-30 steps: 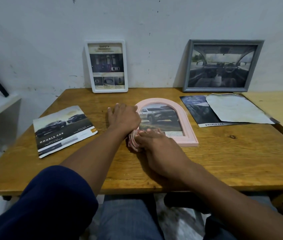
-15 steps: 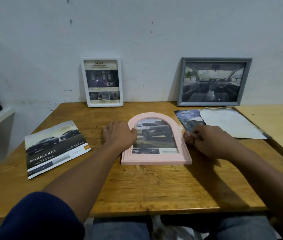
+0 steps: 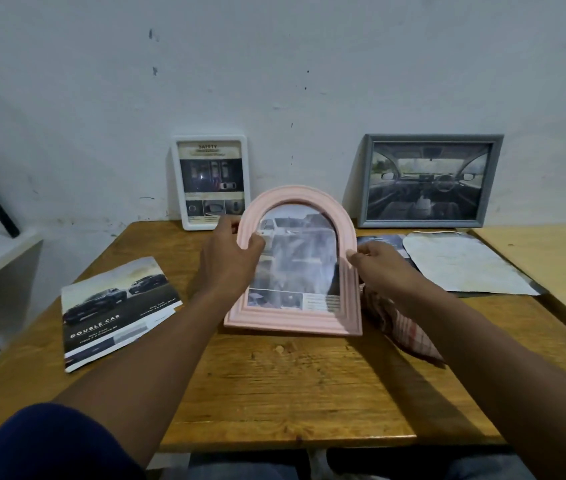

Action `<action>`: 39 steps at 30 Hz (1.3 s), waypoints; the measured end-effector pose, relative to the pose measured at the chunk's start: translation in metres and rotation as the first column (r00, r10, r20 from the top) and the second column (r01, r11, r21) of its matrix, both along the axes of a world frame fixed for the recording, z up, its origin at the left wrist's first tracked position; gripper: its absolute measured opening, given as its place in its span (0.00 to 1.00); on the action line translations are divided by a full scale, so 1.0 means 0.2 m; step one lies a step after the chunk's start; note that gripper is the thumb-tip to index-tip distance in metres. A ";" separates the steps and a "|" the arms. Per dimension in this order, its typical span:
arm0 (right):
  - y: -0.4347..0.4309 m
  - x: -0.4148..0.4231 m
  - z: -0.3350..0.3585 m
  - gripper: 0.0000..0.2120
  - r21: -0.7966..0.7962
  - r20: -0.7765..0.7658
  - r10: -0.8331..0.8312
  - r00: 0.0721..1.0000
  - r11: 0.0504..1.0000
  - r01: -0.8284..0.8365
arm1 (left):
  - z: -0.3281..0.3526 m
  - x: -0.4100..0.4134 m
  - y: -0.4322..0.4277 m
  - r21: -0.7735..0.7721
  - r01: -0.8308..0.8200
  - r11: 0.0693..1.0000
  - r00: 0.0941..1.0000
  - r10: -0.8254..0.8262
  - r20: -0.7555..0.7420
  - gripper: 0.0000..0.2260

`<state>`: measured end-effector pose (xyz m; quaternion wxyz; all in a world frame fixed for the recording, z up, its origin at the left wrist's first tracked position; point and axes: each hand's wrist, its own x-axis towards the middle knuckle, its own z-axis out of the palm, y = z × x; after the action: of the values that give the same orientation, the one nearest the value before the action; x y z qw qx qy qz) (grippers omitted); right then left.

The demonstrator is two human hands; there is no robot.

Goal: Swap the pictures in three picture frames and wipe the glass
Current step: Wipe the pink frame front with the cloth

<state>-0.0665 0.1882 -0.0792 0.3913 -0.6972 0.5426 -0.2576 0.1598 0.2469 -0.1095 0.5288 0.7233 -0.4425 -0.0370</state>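
The pink frame (image 3: 295, 318) is tilted up in the middle of the picture, its lower edge near the table (image 3: 274, 393). We see the left hand (image 3: 229, 261) curled round its left side and the right hand (image 3: 383, 265) pinching its right side. A checked cloth (image 3: 409, 330) lies at the right, beneath that forearm.
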 end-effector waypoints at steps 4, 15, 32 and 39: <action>-0.07 0.04 0.03 0.06 -0.042 0.216 -0.068 0.974 0.996 0.079 | 0.09 0.03 -0.02 -0.098 0.041 0.994 0.996 -0.049 -0.079 0.13; -0.14 0.04 -0.04 0.10 -0.006 0.490 -0.184 0.852 0.977 0.214 | -0.05 0.07 -0.06 0.063 0.372 0.926 0.633 -0.203 -0.747 0.42; -0.26 -0.05 0.02 0.14 0.098 0.438 0.029 0.899 0.992 -0.080 | 0.09 0.09 -0.15 0.027 0.253 0.967 0.928 -0.235 -0.290 0.23; -0.50 0.04 0.15 0.10 -0.096 0.336 0.061 0.940 0.995 -0.030 | 0.19 0.14 -0.41 0.025 0.174 0.984 0.962 -0.165 -0.217 0.23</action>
<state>-0.0581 0.0891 -0.0496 0.4528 -0.6720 0.4389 -0.3884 0.1887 0.1646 -0.0713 0.5521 0.6861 -0.4425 -0.1695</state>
